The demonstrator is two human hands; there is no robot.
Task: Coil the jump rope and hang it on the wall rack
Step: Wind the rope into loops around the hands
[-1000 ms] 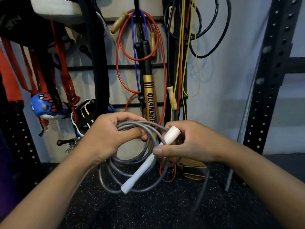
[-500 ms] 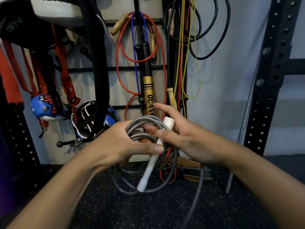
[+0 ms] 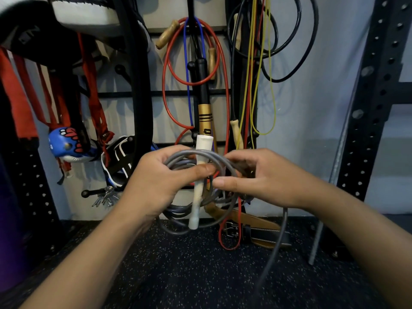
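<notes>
Grey rubber jump rope [image 3: 178, 160] looped in several coils, white plastic handle [image 3: 199, 181] upright through them. Left hand [image 3: 160, 181] clamped around coils; right hand [image 3: 263, 181] pinching strand. Loose tail trailing toward speckled black floor [image 3: 200, 275]. Crowded wall rack [image 3: 124, 94] just behind.

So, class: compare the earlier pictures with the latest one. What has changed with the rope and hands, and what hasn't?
The white handle swung from slanted to nearly upright. The right hand let it go and now gathers grey rope. The left hand still clamps the coil; the tail still trails down.
</notes>
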